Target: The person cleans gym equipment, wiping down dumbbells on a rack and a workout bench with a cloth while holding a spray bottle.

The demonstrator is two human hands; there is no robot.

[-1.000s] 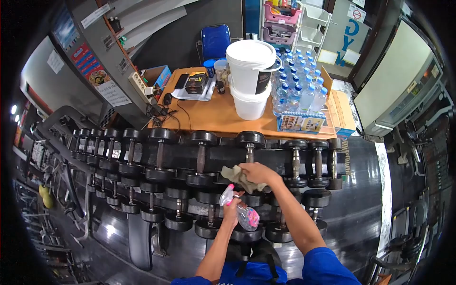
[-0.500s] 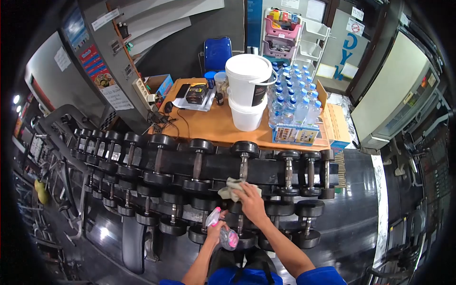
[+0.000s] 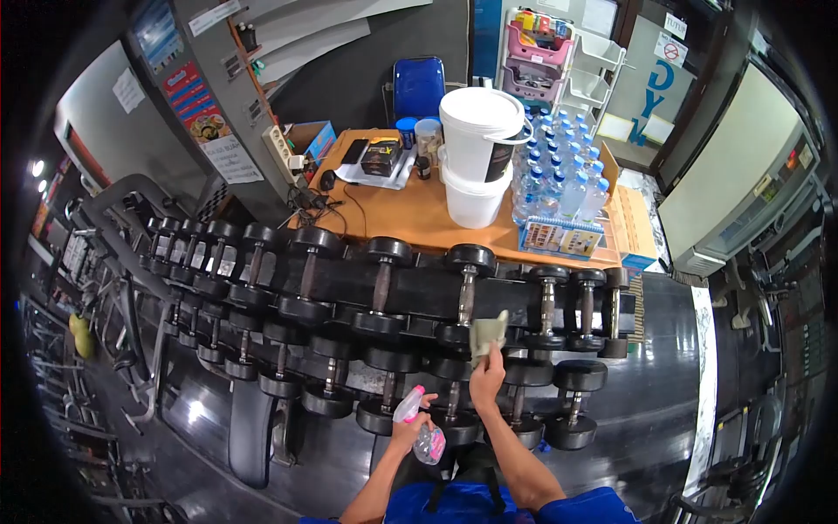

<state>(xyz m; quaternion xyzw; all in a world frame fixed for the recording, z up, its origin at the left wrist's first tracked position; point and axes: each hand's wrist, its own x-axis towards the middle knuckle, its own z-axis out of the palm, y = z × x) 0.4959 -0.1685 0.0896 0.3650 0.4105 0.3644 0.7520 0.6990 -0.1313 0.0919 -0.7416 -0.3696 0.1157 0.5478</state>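
Note:
My right hand [image 3: 487,379] is closed on a pale greenish cloth [image 3: 488,337], which hangs at the near end of a black dumbbell [image 3: 467,293] on the upper rack row. Whether the cloth touches that dumbbell's head I cannot tell. Lower and to the left, my left hand [image 3: 410,431] grips a clear spray bottle [image 3: 429,444] with a pink and white trigger head, its nozzle tilted up and left. Below the cloth, another dumbbell [image 3: 453,397] lies on the lower row, between my two forearms.
Several more dumbbells line both tiers of the rack [image 3: 419,288]. Behind it stands a wooden desk [image 3: 393,214] with stacked white buckets [image 3: 476,203], water bottles [image 3: 559,188] and a calendar [image 3: 560,237]. A padded bench [image 3: 251,441] is at the lower left.
My right hand has pulled back from the dumbbell, and the cloth, bunched under the fingers before, now stands up from them. The view has shifted slightly. The left hand keeps the bottle.

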